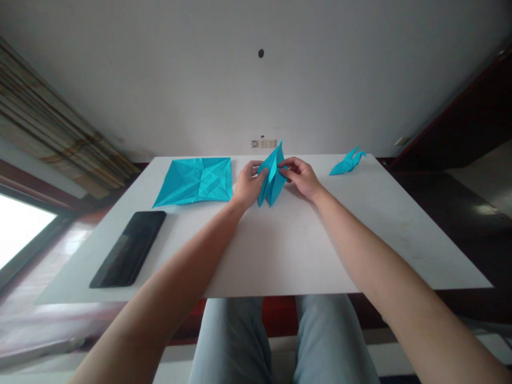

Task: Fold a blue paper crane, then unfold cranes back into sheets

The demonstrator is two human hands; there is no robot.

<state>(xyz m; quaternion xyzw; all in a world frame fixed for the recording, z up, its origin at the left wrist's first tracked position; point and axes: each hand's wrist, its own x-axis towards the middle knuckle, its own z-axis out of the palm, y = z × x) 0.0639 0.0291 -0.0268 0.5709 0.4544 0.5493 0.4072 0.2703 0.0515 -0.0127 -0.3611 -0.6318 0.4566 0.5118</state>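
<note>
Your left hand (248, 186) pinches the left flap of the folded blue paper (275, 184), which lies between both hands over the surface (288, 256), long axis near to far; your right hand (301, 176), equally close, pinches its right side.

Patterned curtains (52, 112) hang beside a bright window (20, 229), left of a pale wall (180, 80) with sockets (263, 143)

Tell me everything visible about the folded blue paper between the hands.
The folded blue paper looks thin, creased into flaps, with one sharp point on top and two below, split by a gap. It is held roughly upright over the white table, left hand on one side, right hand on the other; tabletop contact is unclear.
</note>
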